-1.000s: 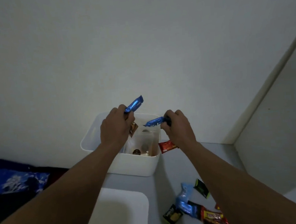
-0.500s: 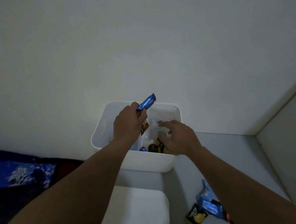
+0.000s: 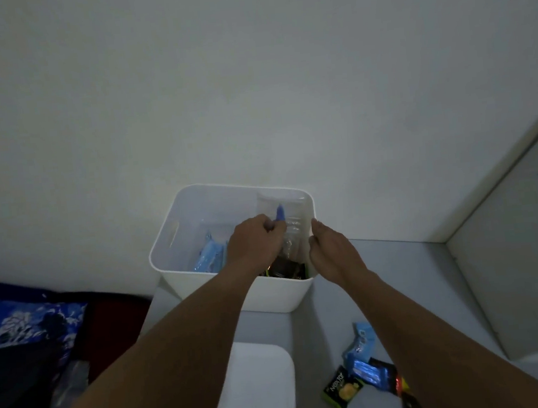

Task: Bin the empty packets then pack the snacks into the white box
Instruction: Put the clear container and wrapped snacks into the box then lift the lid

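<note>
Left fingers [image 3: 268,227] curled tight on a blue packet [image 3: 280,212]; left hand [image 3: 253,243] is down inside the far white tub [image 3: 170,246]. Right hand [image 3: 329,250] has its fingers loose and unclenched at the tub's right rim; contact unclear. Loose snack packets [image 3: 359,368] lie on the tabletop [image 3: 415,272], near right.

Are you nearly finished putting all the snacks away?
Partly. Some light blue packets already lie in the white box. The left hand holds a blue packet inside it, and the right hand is open at the rim. Several loose snacks wait on the table.
</note>
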